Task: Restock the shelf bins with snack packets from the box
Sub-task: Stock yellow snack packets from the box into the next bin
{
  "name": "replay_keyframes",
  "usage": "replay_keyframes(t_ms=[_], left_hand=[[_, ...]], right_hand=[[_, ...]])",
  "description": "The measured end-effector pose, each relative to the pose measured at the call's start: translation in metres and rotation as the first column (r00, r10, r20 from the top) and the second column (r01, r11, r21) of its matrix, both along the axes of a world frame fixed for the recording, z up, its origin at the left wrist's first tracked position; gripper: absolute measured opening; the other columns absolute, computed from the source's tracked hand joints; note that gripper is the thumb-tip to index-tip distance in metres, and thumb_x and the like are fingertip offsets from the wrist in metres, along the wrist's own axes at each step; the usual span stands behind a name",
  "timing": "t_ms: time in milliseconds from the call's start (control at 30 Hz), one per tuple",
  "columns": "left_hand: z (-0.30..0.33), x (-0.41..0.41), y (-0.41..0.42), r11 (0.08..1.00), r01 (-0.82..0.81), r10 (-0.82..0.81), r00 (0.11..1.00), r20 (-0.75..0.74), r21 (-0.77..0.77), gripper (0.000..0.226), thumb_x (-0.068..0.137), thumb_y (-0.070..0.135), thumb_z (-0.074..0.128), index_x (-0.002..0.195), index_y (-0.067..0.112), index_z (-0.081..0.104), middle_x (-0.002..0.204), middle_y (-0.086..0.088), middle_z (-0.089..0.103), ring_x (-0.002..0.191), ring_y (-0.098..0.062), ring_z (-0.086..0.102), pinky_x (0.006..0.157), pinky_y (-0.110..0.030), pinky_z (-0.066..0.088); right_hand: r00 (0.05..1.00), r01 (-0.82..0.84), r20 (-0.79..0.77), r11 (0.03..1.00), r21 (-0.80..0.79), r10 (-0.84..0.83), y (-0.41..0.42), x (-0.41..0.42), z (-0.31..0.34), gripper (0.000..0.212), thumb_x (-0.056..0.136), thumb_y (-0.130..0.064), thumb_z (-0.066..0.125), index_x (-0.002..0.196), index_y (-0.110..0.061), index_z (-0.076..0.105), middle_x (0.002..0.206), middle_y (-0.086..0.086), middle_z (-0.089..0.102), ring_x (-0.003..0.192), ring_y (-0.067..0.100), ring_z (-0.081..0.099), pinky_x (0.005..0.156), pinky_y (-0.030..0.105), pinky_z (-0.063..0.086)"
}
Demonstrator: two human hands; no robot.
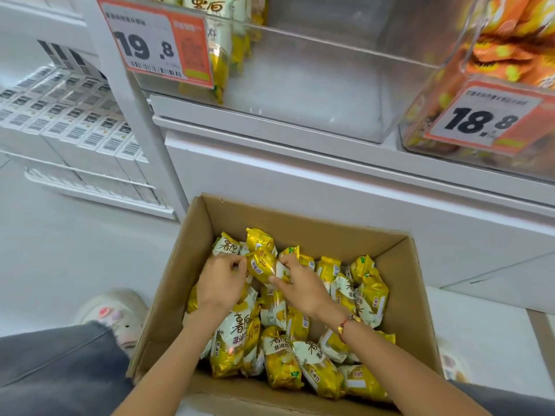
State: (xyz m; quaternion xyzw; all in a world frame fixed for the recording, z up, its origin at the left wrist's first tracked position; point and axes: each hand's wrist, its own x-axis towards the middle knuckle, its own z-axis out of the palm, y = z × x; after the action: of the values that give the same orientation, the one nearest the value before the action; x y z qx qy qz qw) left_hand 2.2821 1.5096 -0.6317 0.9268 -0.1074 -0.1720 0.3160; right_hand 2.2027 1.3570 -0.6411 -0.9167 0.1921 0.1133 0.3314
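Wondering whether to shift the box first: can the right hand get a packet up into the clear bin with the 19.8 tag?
Probably yes: the clear bin sits open above the box, nothing between it and the right hand.

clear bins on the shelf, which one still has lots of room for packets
The clear bin with the 19.8 price tag: only a few yellow packets stand at its left end. The bin with the 18.8 tag is packed with orange packets.

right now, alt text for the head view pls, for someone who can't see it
Both hands, left hand and right hand, grip one yellow snack packet above an open cardboard box full of them. Above it sits a nearly empty clear shelf bin tagged 19.8.
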Motion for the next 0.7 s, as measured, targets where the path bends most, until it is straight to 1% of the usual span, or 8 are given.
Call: replay_keyframes(t_ms=[133,267,367,433,500,567,600,700], left_hand=[[0.027,-0.004,-0.023,0.950,-0.157,0.018,0.892,-0.452,-0.271,0.074,0.082,0.074,0.045,0.125,0.014,0.059,0.111,-0.002,0.067,0.096,-0.017,0.064,0.094,-0.041,0.050],[0.039,-0.015,-0.030,0.843,-0.364,0.001,0.738,-0.675,-0.397,0.066,0.087,0.057,0.058,0.135,0.015,0.039,0.095,0.007,0.056,0.086,-0.011,0.065,0.086,-0.031,0.054],[0.036,-0.011,-0.013,0.830,-0.379,-0.005,0.729,-0.684,-0.409,0.065,0.086,0.052,0.063,0.136,0.017,0.042,0.112,0.003,0.058,0.097,-0.015,0.064,0.071,-0.022,0.055],[0.033,-0.004,-0.003,0.837,-0.383,0.040,0.754,-0.655,-0.390,0.076,0.084,0.048,0.068,0.144,0.016,0.036,0.130,-0.002,0.051,0.108,-0.020,0.060,0.067,-0.021,0.054],[0.034,0.001,0.003,0.824,-0.405,0.089,0.783,-0.616,-0.396,0.055,0.085,0.039,0.070,0.129,0.013,0.051,0.120,0.000,0.052,0.103,-0.018,0.058,0.070,-0.022,0.051],[0.037,0.005,0.005,0.807,-0.429,0.115,0.788,-0.604,-0.406,0.024,0.087,0.031,0.067,0.104,0.016,0.058,0.102,0.005,0.053,0.094,-0.016,0.055,0.067,-0.021,0.048],[0.039,0.007,0.007,0.789,-0.453,0.117,0.773,-0.623,-0.415,0.022,0.088,0.029,0.065,0.103,0.017,0.055,0.100,0.005,0.052,0.091,-0.015,0.056,0.066,-0.021,0.047],[0.038,0.010,0.011,0.758,-0.480,0.091,0.748,-0.658,-0.441,0.032,0.089,0.030,0.059,0.118,0.020,0.049,0.116,-0.003,0.054,0.090,-0.015,0.059,0.073,-0.023,0.047]], right_hand=[[0.962,0.195,0.167,0.972,0.131,-0.215,-0.003,-0.007,0.025,0.035,0.084,-0.044,0.068,0.107,-0.025,0.049,0.094,-0.005,0.066,0.083,0.017,0.064,0.071,0.038,0.053],[0.948,0.148,0.259,0.978,0.146,-0.182,-0.002,-0.012,0.036,0.041,0.074,-0.043,0.078,0.103,-0.028,0.054,0.106,-0.010,0.063,0.094,0.009,0.059,0.076,0.034,0.050],[0.994,0.062,0.068,0.967,0.249,-0.081,-0.009,-0.016,0.038,0.052,0.079,-0.033,0.077,0.123,-0.019,0.054,0.120,-0.005,0.059,0.101,0.011,0.057,0.081,0.028,0.047],[0.991,0.023,-0.137,0.986,0.168,0.000,-0.012,-0.024,0.032,0.049,0.087,-0.032,0.069,0.127,-0.011,0.052,0.120,0.003,0.059,0.106,0.018,0.058,0.085,0.030,0.047],[0.934,-0.103,-0.332,0.990,0.099,0.130,-0.008,-0.036,0.022,0.038,0.091,-0.037,0.062,0.113,-0.007,0.065,0.107,0.006,0.067,0.098,0.022,0.062,0.083,0.034,0.050],[0.864,-0.238,-0.455,0.971,0.011,0.217,0.004,-0.047,0.013,0.045,0.089,-0.050,0.059,0.102,-0.008,0.070,0.085,0.001,0.066,0.081,0.020,0.061,0.066,0.031,0.048],[0.851,-0.281,-0.479,0.957,-0.072,0.214,0.010,-0.050,0.012,0.051,0.086,-0.057,0.057,0.102,-0.009,0.067,0.079,-0.002,0.062,0.079,0.020,0.059,0.058,0.029,0.043],[0.835,-0.369,-0.513,0.893,-0.257,0.197,0.024,-0.054,0.011,0.073,0.081,-0.071,0.050,0.130,-0.016,0.050,0.099,-0.001,0.060,0.095,0.023,0.059,0.058,0.028,0.042]])
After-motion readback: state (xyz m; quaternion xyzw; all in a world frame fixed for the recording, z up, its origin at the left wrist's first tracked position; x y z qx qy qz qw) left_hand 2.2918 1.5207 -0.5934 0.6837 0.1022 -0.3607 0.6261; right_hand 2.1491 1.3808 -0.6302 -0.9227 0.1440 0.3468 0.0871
